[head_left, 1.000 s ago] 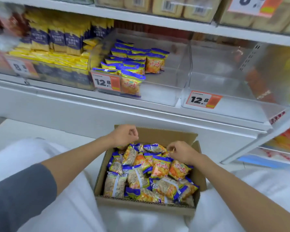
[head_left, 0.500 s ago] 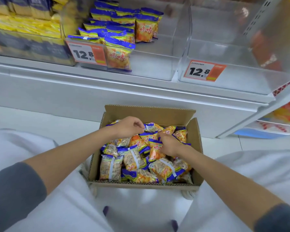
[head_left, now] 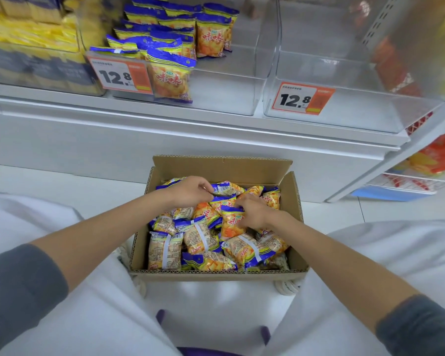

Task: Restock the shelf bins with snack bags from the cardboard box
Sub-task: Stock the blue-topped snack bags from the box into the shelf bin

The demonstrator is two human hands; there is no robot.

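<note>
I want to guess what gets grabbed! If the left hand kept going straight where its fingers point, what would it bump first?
The left hand points right, and its fingers seem to pinch a white-labelled blue-and-orange plastic snack bag in the brown cardboard box.

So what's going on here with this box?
A person has both hands in a box of snack bags on the floor. The left hand pinches a bag at the back, the right hand grips an orange bag. On the shelf, the middle bin is part filled; the right bin shows none.

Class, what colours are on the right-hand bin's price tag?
White price tag with black digits and an orange block; head view.
</note>
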